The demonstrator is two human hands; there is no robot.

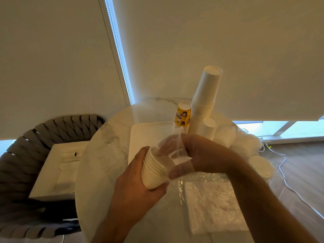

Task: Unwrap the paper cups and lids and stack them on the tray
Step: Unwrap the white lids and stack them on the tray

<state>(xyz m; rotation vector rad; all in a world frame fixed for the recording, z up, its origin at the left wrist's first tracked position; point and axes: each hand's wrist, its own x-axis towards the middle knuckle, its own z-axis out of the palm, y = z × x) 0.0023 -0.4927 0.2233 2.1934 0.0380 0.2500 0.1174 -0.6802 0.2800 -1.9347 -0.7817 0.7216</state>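
1. A short nested stack of plain white paper cups point(154, 170) is held above the near edge of the white rectangular tray point(149, 134). Its mouth end is inside a clear plastic sleeve point(175, 153), so this batch looks partly unwrapped and not yet on the tray.
2. The left hand point(140, 186) grips the stack's base end, fingers curled round it. The right hand point(201, 155) pinches the sleeve, apparently drawing it off.
3. At the tray's far side stand a tall stack of white paper cups point(203, 106), a shorter stack of yellow printed cups point(182, 114) and a low white cup stack point(208, 127); that part seems done.
4. Round white plastic lids point(245, 142) lie in a row to the right, off the tray; whether they are wrapped I cannot tell. They appear still to be stacked.
5. Crumpled clear wrapping point(210, 202) lies on the round marble table point(98, 155).
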